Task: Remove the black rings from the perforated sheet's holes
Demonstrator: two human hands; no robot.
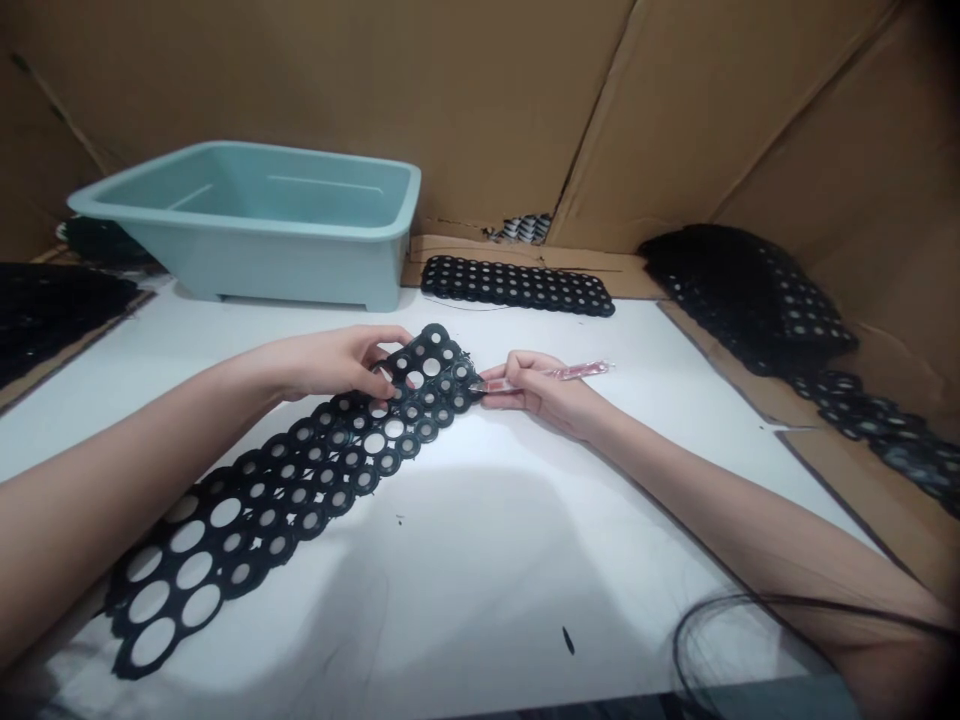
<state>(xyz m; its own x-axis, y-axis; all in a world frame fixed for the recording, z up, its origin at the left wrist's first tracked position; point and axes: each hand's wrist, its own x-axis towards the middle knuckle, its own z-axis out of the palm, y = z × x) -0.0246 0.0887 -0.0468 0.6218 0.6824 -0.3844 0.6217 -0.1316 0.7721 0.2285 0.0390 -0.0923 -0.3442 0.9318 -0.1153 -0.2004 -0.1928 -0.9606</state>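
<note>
A long black strip of joined rings (300,495) runs diagonally over the white tabletop, its far end slightly raised. Around the upper edge near that end, my left hand (352,362) is closed, thumb on top and fingertips partly hidden behind the rings. Pinched in my right hand (544,388) is a thin pen-like tool (577,371) with a clear and reddish handle. Its dark, narrow tip touches or nearly touches the strip's right end; the exact kind of tool is unclear.
A pale blue basin (289,255) stands at the back left. Behind my hands lies another black ring piece (517,285). More black pieces are heaped at right (742,290) and left (60,310). Black thread (720,605) loops by my right forearm. Cardboard walls (360,80) enclose the table.
</note>
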